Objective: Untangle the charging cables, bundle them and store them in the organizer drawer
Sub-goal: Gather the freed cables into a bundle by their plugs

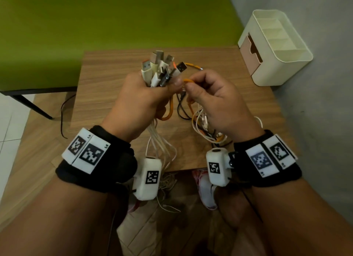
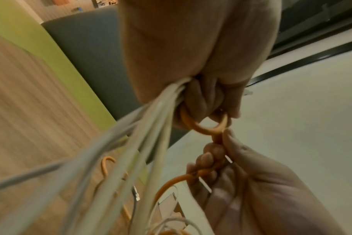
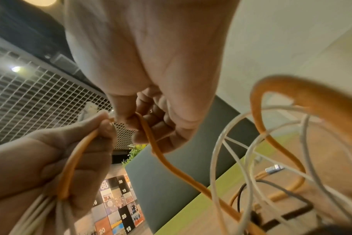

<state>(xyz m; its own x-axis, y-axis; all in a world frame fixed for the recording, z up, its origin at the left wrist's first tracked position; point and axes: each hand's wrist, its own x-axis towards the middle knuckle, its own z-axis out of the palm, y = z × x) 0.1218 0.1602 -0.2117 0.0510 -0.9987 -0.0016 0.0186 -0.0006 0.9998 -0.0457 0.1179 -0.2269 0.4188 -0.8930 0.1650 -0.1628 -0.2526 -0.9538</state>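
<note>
My left hand grips a bunch of cable ends, their USB plugs fanned upward above the fist. White cables hang from it over the table's near edge. My right hand, just to the right and almost touching, pinches an orange cable between thumb and fingers. In the right wrist view the orange cable runs from those fingers down into a loose tangle of white, black and orange cables on the wooden table. In the left wrist view an orange loop links both hands.
A cream organizer with a pink drawer partly pulled out stands on the table's far right corner, by the grey wall. A green surface lies behind the table. A thin black wire trails on the floor at left.
</note>
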